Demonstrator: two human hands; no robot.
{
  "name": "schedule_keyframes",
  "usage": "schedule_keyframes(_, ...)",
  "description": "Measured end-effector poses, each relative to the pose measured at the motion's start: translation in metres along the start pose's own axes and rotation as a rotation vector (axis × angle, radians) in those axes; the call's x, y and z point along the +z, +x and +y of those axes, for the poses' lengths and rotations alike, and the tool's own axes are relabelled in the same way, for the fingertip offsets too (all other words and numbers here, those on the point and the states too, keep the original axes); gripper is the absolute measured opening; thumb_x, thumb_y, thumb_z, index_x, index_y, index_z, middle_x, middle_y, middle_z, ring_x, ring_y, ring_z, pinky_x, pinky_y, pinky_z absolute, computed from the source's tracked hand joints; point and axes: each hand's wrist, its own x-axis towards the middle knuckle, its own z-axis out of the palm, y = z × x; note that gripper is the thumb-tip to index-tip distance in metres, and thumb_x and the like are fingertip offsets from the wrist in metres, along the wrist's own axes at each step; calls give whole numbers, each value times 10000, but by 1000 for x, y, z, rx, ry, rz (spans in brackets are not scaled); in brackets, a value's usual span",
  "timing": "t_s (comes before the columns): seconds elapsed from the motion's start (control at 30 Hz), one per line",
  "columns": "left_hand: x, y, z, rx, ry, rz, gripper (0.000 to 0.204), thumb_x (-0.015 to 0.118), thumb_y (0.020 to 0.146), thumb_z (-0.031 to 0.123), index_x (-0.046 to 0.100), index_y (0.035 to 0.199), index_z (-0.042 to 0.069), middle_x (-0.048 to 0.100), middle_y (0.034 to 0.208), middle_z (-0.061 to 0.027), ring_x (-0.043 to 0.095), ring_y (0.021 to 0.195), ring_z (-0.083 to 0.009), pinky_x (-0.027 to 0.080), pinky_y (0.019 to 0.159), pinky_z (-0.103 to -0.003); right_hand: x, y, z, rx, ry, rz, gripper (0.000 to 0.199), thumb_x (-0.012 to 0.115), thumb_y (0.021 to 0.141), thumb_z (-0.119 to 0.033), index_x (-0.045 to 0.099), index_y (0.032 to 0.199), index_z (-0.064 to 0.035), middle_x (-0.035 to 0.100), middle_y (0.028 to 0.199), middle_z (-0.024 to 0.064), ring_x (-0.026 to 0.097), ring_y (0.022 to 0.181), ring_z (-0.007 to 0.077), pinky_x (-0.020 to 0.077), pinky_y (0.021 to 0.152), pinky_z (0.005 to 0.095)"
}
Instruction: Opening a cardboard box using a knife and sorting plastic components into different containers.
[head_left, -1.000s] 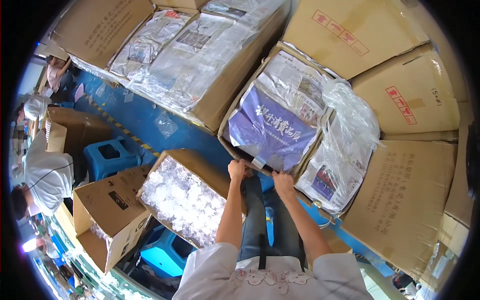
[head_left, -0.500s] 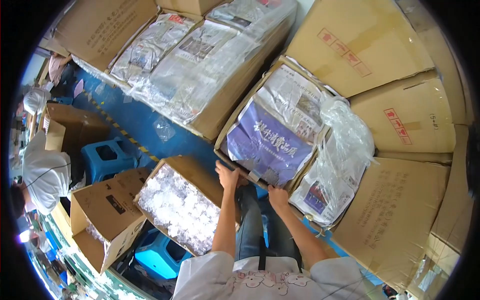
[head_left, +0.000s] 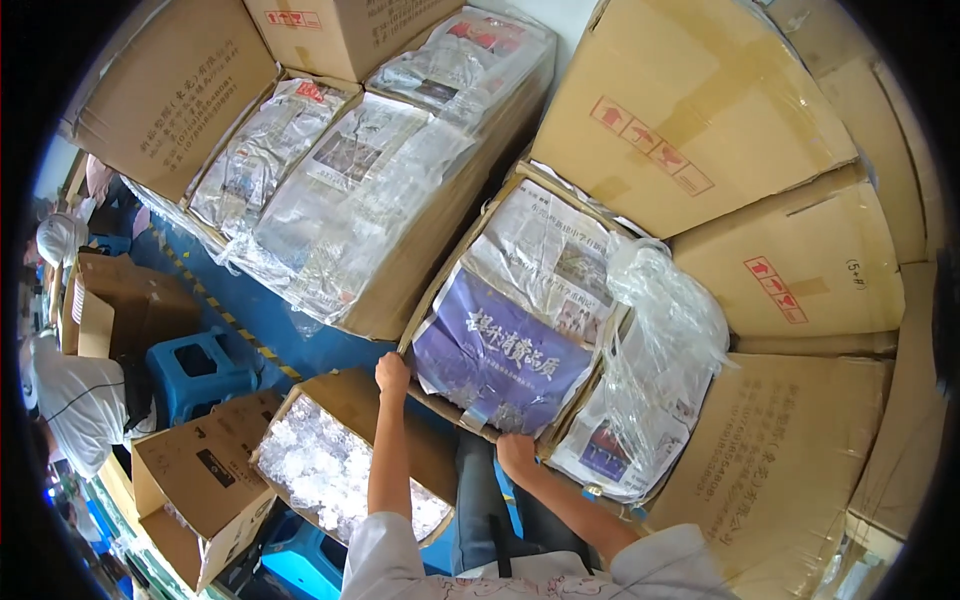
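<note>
A cardboard box (head_left: 437, 403) stands in front of me, lined and topped with newspaper. A purple printed sheet (head_left: 490, 350) covers its near half. My left hand (head_left: 392, 373) is closed on the box's near left corner. Along the near edge, further right, my right hand (head_left: 516, 457) is closed on the cardboard rim. The undersides of the fingers are hidden. Below my left forearm, an open carton (head_left: 318, 465) holds many clear, whitish small pieces.
Crumpled clear plastic film (head_left: 665, 300) lies over the newspaper-topped box on the right. Tall cardboard flaps (head_left: 690, 110) rise behind it. A large newspaper-covered box (head_left: 410, 270) stands far left. Blue stools (head_left: 200, 375) and a person in white (head_left: 70, 400) are at the left.
My left hand has shifted left along the near edge to the corner and closed there. My right hand stays on the rim. The boxes sit lower and further left in the view.
</note>
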Motion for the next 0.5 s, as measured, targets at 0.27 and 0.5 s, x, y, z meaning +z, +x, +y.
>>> schedule_keyframes(0.27, -7, 1, 9, 20, 119, -20, 126, 501, 705, 91, 595, 736, 13, 595, 790, -184, 588, 759, -316, 486, 658, -381, 14, 18, 13, -127, -9, 14, 159, 492, 687, -134, 602, 583, -85, 586, 586, 103, 587, 543, 233, 452, 490, 356)
schedule_keyframes(0.5, -9, -9, 6, 27, 49, -31, 135, 504, 710, 109, 624, 720, 47, 609, 779, -146, 602, 739, -282, 493, 635, -354, 12, 11, 15, -183, -52, -16, 156, 512, 676, -144, 598, 567, -73, 575, 561, 117, 576, 518, 247, 451, 489, 359)
